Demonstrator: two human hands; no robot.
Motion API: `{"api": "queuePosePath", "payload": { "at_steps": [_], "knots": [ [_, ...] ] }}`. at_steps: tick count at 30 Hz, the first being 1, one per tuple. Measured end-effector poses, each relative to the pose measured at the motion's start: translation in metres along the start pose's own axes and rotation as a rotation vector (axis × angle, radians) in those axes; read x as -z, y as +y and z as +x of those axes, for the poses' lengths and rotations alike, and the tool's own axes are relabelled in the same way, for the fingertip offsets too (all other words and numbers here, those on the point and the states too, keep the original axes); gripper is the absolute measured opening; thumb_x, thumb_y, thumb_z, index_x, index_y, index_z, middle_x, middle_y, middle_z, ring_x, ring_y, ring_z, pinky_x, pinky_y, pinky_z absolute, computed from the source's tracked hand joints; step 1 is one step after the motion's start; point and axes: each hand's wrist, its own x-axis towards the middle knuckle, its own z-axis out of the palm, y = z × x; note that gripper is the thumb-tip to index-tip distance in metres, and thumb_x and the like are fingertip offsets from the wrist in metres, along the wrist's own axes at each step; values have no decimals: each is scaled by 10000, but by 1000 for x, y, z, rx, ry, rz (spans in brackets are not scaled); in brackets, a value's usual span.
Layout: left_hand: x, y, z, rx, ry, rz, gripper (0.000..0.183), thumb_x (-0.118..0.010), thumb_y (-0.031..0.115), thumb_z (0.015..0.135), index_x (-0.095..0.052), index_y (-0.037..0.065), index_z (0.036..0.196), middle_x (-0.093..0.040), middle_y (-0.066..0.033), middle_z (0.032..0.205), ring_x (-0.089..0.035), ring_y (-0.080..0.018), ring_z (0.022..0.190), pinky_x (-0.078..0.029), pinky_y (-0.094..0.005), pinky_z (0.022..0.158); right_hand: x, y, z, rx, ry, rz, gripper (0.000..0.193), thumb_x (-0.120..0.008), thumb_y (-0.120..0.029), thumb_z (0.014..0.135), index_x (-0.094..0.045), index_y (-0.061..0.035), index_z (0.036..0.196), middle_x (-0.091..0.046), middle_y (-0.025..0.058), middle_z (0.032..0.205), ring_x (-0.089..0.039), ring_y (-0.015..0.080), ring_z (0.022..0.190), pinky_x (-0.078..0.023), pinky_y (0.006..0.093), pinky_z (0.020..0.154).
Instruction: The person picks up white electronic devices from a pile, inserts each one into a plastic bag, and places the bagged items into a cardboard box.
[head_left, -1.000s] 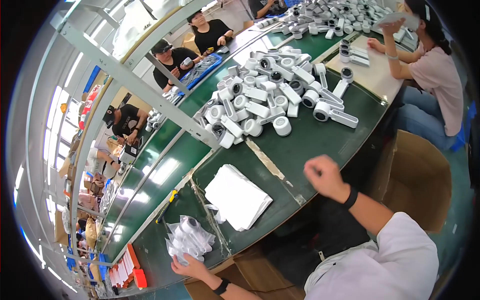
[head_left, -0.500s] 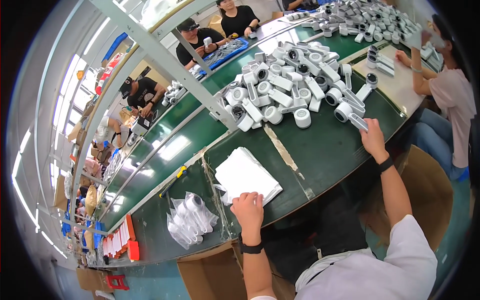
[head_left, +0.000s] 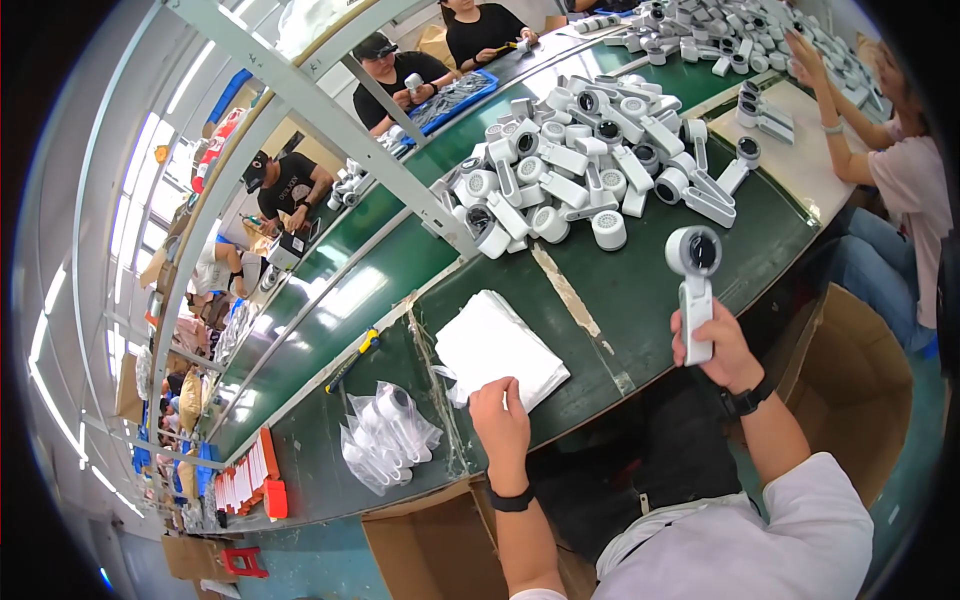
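My right hand (head_left: 722, 345) is wrapped round the handle of a white handheld fan (head_left: 695, 285), held up over the table's near edge with its round dark-centred head at the top. My left hand (head_left: 500, 425) rests at the near edge of a stack of thin white sheets or flat bags (head_left: 500, 345). Its fingers are curled together; whatever is between them is hidden. Left of that hand lie several white fans in clear plastic bags (head_left: 388, 440). Beyond the stack, a big heap of similar white fans (head_left: 570, 165) covers the far part of the green table (head_left: 640, 290).
A yellow-and-black cutter knife (head_left: 355, 358) lies left of the stack. Orange-and-white boxes (head_left: 250, 475) stand at the table's left end. A metal frame post (head_left: 340, 130) rises across the table. Open cartons (head_left: 850, 390) sit below the edge. Co-workers sit opposite and at right.
My right hand has lifted a fan off the table beside the heap and brought it nearer, head upward. My left hand's fingers have drawn together at the stack. The co-worker at right has raised their hands.
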Motion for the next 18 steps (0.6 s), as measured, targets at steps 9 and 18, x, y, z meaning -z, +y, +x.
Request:
{"api": "queuePosePath", "payload": {
  "at_steps": [9, 18],
  "knots": [
    [16, 33, -15, 344, -80, -482, 119, -675, 82, 895, -683, -27, 940, -651, -29, 773, -563, -84, 673, -455, -233, 627, -44, 5, -28, -482, -530, -562, 407, -672, -125, 870, -509, -47, 1235, -660, 78, 897, -594, 121, 612, -495, 265, 569],
    [14, 32, -25, 529, -170, -679, 159, -671, 119, 913, -682, -35, 950, -660, -22, 775, -570, -63, 688, -460, -213, 631, -65, 24, -21, -557, -652, -838, 520, -708, -168, 844, -492, -61, 1304, -652, 53, 1000, -621, 102, 733, -519, 269, 674]
  ]
}}
